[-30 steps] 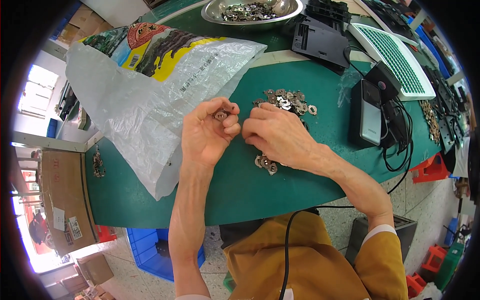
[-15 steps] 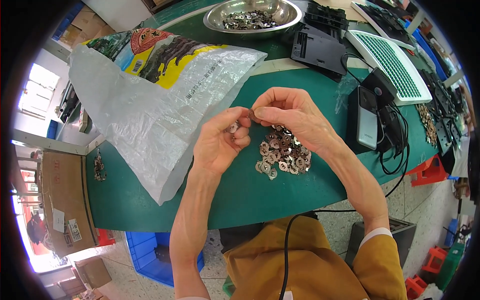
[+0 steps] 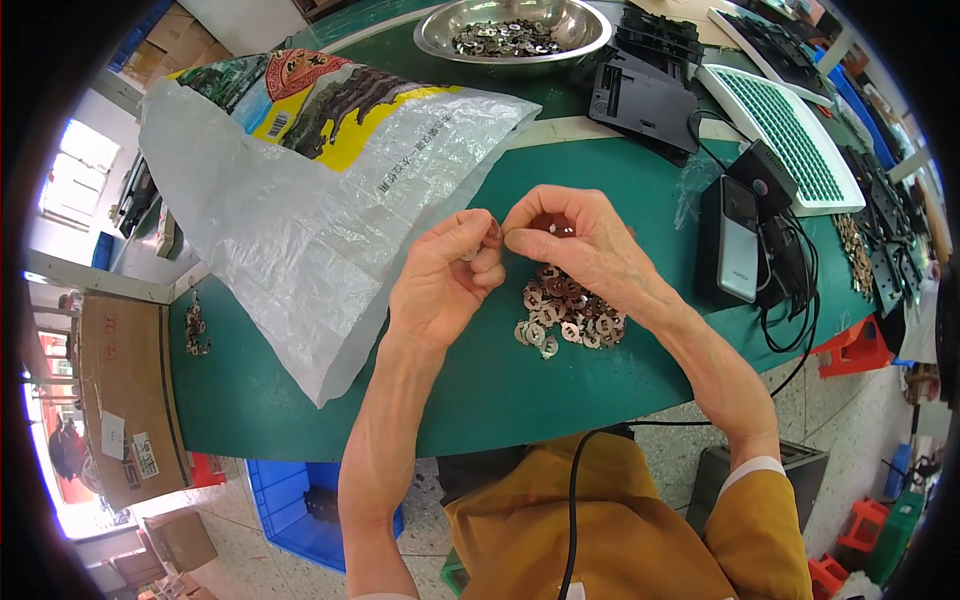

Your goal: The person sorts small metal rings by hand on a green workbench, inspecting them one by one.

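My left hand is closed, with its thumb over curled fingers, and a sliver of a small metal piece shows between them. Its fingertips meet those of my right hand, which makes a pinch; what sits in that pinch is too small to make out. Just below the right hand lies a pile of small flat ring-shaped metal pieces on the green table mat. The right hand hides the top of the pile.
A clear plastic sack with a coloured print lies to the left. Behind are a steel bowl of metal pieces and black plastic housings. To the right stand a grey-black device with cables and a white tray. A cardboard box is at far left.
My two hands stay together at about the same place, with small finger shifts. The piece seen at the right fingertips before is now mostly hidden. The view has shifted slightly.
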Demonstrator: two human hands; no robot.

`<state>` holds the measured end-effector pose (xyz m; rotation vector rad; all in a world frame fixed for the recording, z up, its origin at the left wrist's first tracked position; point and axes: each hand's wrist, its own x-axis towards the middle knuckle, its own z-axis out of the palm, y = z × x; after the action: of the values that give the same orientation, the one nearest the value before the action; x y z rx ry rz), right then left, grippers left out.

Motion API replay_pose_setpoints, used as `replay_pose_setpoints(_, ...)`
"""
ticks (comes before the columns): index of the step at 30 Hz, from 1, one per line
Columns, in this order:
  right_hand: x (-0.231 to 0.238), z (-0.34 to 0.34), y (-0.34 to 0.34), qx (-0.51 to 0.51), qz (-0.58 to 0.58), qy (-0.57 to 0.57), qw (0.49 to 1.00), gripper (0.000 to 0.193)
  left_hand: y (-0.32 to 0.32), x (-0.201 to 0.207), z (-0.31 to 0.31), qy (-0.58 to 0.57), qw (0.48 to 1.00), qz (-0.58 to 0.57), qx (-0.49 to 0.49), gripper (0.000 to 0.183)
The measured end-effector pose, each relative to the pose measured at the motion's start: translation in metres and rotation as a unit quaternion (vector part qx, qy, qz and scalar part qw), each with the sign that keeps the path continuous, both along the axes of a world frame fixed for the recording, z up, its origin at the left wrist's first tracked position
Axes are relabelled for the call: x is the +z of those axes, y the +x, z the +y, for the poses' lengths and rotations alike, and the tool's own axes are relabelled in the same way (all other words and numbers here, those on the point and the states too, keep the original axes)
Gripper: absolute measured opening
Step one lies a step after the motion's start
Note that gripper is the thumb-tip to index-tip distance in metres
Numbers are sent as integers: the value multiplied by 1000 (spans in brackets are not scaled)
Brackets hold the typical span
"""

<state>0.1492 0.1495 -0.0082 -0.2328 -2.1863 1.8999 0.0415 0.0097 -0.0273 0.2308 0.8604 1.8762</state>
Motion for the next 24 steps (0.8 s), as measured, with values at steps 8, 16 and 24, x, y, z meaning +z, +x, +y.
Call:
replay_pose_setpoints(8,-21,-2,0,-120,74,449,882,16,-3,8,-2,-7,995,-60,81,10)
replay_pose_setpoints(16,-19,-1,1,-74,49,476,875,13,-5,6,-1,-8,995,-71,75,17)
replay_pose_setpoints(24,1,7,-1,-69,-10,155,985,6,-4,3,-1,-18,996,-62,54,18)
